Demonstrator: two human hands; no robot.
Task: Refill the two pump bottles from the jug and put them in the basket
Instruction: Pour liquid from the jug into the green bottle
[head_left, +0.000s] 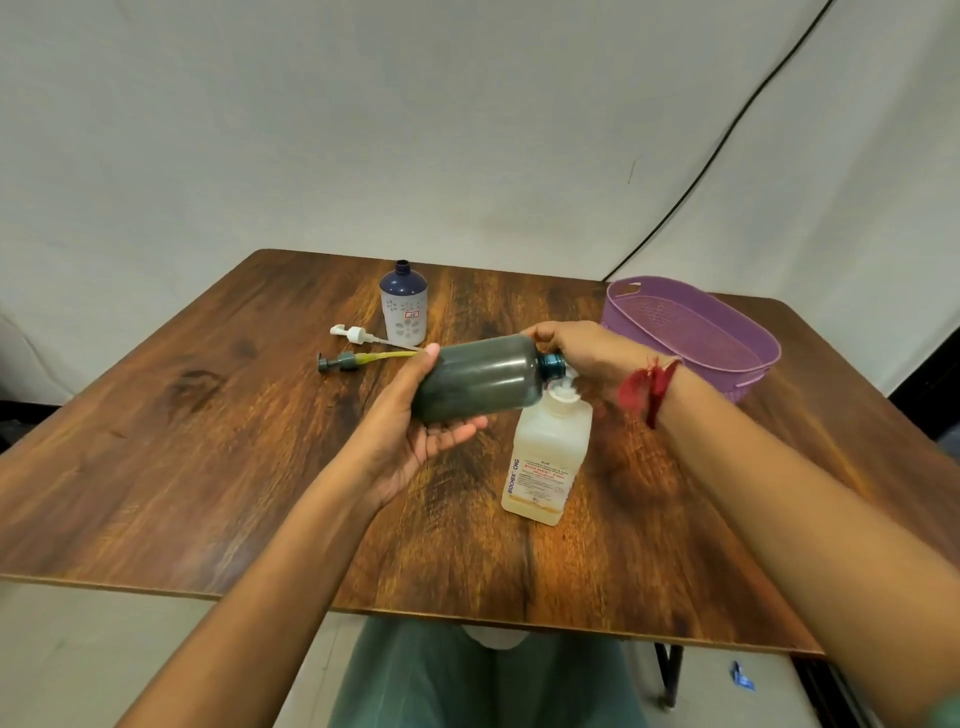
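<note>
Dark pump bottle (478, 376) held level above the surface (208, 441), left hand (415, 436) palm-up, fingers curled under its base, right hand (587, 356) gripping its neck, directly over upright jug (548, 467), purple basket (691, 332) beyond right wrist

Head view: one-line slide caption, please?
The left hand and right hand hold the dark bottle sideways, neck above the jug; second bottle, white pump and grey pump sit behind.
</note>
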